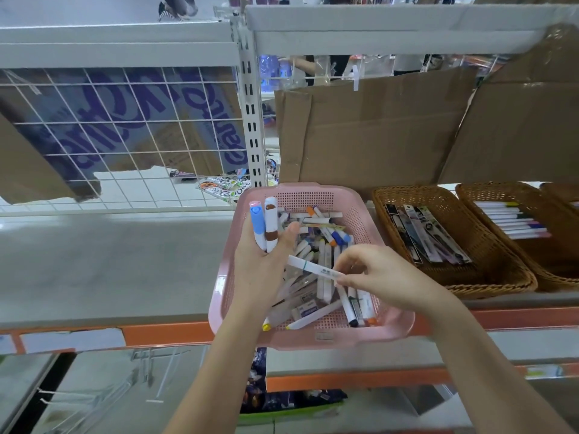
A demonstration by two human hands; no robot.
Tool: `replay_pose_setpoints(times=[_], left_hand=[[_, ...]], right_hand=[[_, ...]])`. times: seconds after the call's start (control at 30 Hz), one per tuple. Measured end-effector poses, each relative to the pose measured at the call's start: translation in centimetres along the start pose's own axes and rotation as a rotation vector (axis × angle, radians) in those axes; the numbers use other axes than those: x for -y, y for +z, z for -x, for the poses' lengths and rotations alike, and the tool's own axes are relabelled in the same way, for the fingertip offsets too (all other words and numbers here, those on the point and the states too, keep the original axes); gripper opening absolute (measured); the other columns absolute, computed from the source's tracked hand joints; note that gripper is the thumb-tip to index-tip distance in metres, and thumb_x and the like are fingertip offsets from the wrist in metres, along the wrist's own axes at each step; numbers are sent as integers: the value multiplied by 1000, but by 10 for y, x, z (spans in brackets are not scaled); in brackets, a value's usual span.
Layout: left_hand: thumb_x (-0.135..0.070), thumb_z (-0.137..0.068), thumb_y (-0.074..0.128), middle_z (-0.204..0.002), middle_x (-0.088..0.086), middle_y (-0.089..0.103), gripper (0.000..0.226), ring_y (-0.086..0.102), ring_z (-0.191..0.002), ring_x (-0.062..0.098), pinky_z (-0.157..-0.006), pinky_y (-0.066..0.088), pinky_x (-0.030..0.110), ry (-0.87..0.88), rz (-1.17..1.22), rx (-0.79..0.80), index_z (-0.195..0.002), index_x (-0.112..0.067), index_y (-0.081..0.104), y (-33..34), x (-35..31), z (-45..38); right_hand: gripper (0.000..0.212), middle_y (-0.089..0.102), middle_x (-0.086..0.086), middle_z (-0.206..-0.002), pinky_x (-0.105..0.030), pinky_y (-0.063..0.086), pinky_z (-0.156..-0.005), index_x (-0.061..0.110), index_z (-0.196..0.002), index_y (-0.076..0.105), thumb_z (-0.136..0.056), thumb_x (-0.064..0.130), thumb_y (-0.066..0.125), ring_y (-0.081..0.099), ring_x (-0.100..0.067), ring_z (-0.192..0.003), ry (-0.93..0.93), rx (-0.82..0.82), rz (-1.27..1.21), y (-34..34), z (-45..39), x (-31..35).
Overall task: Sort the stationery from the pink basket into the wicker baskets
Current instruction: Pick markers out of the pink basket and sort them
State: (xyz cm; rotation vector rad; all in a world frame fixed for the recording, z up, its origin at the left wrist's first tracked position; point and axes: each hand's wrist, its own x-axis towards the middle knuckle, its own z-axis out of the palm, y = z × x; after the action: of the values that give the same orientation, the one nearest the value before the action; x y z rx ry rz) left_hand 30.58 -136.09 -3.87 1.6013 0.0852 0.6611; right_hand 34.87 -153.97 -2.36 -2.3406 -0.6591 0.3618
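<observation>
Left grip [263, 264] holds two markers [265, 225]; right grip [376, 277] pinches pen [310, 267].

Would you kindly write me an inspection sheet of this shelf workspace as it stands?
Surface: grey shelf with an orange front edge.
Job's things: pink basket of mixed markers; near wicker basket holds packaged pens; far wicker basket holds slim pens.
Clutter: cardboard sheets lean behind the baskets.
Hands: left hand grips a blue marker and a brown marker; right hand pinches a white pen over the pink basket.
Cables: nothing seen.
Surroundings: white wire grid, shelf upright.
</observation>
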Motion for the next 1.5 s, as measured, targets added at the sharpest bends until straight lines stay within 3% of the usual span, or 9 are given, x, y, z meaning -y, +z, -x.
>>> replay_pose_setpoints(times=[0.13,0.33,0.53,0.77,0.97,1.1,1.23,1.33,1.5], left_hand=[[-36,-87,63,-56,-16,50,25,46,-53,-3,-52,41,8,-5,39,-36,-65,-41,51,0,-1,1],[-27,-88,64,-54,-16,47,25,44,-52,0,-52,39,10,-3,109,-7,-68,-28,49,1,-4,1],[-18,-84,68,-66,-10,64,10,62,-62,6,-52,48,19,-60,185,-13,-89,-14,61,2,-3,1],[-10,-85,67,-62,-7,56,26,53,-58,5,-56,45,18,-73,109,-31,-67,-27,57,3,-1,0],[-27,-88,65,-75,6,67,17,58,-65,6,-61,48,20,-91,-21,9,-86,-10,63,1,3,-1],[-31,-89,63,-74,0,69,19,59,-61,3,-61,45,23,-109,-76,50,-86,-12,60,1,5,-2],[-28,-91,60,-67,-1,63,21,62,-93,27,-83,50,42,-84,-103,66,-84,-9,58,2,3,0],[-30,-92,59,-83,13,66,15,53,-115,41,-98,43,54,-69,-122,44,-82,-19,58,4,0,3],[-27,-91,59,-66,0,55,19,47,-56,4,-54,42,17,10,-176,-37,-74,-29,49,16,-12,9]], right_hand=[[10,66,10,-90,-18,54,-71,28,-94,63,-88,20,64,63,2,-80,20,-76,-146,0,3,1],[15,71,6,-91,-22,56,-75,21,-100,65,-89,11,61,70,-11,-86,-18,-240,-826,28,9,28],[17,72,12,-89,-9,48,-69,22,-93,70,-87,8,63,66,0,-84,-106,-333,-882,63,2,49],[26,70,14,-83,-7,45,-70,23,-85,69,-85,-2,63,62,4,-78,-184,-399,-683,69,1,47],[25,64,21,-100,1,40,-74,28,-110,66,-91,13,60,56,15,-90,-101,-346,-234,52,-1,26],[24,59,7,-112,-23,46,-84,21,-117,62,-95,26,52,55,-8,-100,-71,-180,322,45,-4,14],[25,61,0,-107,-32,50,-82,15,-112,63,-96,29,48,56,-15,-95,-65,-37,525,43,-6,13],[23,61,-2,-105,-33,49,-80,12,-107,64,-96,25,48,56,-16,-90,-90,-6,571,35,-3,14],[19,63,-2,-103,-37,51,-80,14,-104,65,-95,22,50,59,-17,-90,-98,-51,581,2,11,5]])
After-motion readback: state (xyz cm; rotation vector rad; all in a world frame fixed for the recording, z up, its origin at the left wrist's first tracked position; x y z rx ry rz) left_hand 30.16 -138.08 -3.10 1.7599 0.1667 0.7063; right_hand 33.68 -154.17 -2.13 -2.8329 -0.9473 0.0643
